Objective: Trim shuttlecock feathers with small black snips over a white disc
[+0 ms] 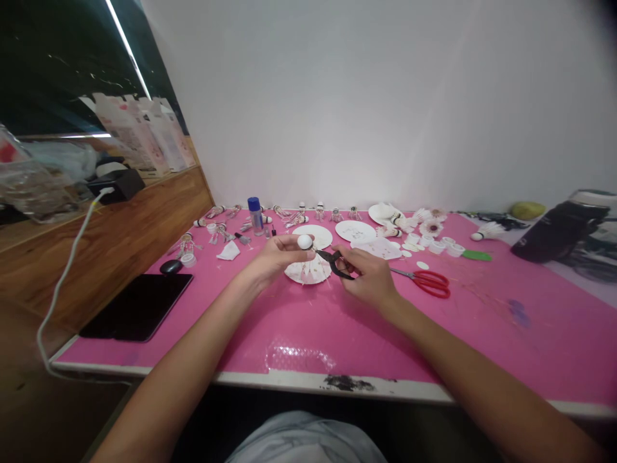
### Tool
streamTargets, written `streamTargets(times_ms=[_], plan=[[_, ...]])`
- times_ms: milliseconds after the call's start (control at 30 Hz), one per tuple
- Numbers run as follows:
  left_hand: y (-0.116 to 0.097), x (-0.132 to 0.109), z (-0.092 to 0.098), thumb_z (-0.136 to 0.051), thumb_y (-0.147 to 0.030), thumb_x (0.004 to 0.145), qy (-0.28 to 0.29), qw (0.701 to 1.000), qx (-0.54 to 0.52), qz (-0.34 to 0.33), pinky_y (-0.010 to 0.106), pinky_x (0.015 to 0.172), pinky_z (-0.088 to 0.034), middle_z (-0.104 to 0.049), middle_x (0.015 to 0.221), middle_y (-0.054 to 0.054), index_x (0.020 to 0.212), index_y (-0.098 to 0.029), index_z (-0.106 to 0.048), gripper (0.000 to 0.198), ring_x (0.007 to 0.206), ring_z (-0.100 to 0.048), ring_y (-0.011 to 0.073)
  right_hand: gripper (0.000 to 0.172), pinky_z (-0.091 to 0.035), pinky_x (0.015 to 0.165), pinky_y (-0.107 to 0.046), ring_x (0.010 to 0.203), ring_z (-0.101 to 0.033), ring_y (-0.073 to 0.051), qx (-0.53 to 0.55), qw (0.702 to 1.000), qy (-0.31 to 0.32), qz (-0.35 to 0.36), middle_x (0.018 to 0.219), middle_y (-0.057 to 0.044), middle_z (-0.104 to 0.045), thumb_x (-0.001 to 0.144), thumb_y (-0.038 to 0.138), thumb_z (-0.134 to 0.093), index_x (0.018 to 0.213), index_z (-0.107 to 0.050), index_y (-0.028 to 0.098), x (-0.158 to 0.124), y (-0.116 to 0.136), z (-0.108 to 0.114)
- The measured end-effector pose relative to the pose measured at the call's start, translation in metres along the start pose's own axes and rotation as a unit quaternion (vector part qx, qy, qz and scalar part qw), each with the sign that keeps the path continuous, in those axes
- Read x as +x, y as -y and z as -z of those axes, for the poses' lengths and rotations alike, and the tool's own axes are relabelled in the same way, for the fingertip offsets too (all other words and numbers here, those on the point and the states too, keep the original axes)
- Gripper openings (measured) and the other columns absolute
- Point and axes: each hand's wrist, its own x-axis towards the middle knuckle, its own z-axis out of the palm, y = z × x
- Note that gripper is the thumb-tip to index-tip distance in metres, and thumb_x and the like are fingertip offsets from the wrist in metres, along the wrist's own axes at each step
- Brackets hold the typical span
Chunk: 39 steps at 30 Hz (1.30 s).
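My left hand (277,256) is closed round a white shuttlecock (305,242), its round cork head pointing up above a small white plate (308,273). My right hand (369,276) grips black-handled scissors (337,262), their blades pointing left toward the shuttlecock's feathers. Both hands hover over the pink table (337,328) near its middle.
Red-handled scissors (429,281) lie right of my right hand. White plates (355,230), a blue-capped bottle (255,215), several stripped shuttlecocks and small cups crowd the back. A black tablet (137,305) and black mouse (170,266) lie at the left; a black bag (559,231) at the right.
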Motion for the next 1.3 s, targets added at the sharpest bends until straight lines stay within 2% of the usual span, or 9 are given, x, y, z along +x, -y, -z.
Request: streamTargets(times_ms=[300,700,1300], plan=[[0.0,-0.001,-0.0029,-0.099,-0.015,0.053,0.005,0.999,-0.023,0.022,0.033,0.089,-0.046,-0.075,0.088,0.003,0.096,-0.017,-0.083,0.046,0.083,-0.066,0.0146,0.039,-0.046,0.061,-0.026,0.063,-0.059,-0.014,-0.005,1.0,-0.002,-0.01,0.075,-0.001,-0.069,0.087,0.011,-0.061,0.122,-0.075,0.021,0.0016,0.0046,0.0001],[0.0002,0.0001,0.0001,-0.098,-0.017,0.055,0.017,0.999,-0.01,0.026,0.035,0.096,-0.043,-0.075,0.088,0.003,0.095,-0.016,-0.083,0.043,0.086,-0.066,0.0156,0.044,-0.046,0.061,-0.026,0.063,-0.059,-0.014,-0.003,1.0,0.001,0.003,0.076,0.0,-0.07,0.083,0.007,-0.061,0.123,-0.075,0.02,0.0029,0.0051,0.0011],[0.0014,0.0003,0.0005,-0.097,-0.015,0.056,0.027,0.999,-0.007,0.036,0.034,0.09,-0.046,-0.076,0.094,0.005,0.096,-0.016,-0.082,0.043,0.086,-0.067,0.016,0.044,-0.047,0.061,-0.026,0.065,-0.062,-0.014,-0.015,1.0,-0.004,0.025,0.08,0.0,-0.072,0.085,0.007,-0.062,0.125,-0.073,0.021,0.0039,0.0056,0.0019]])
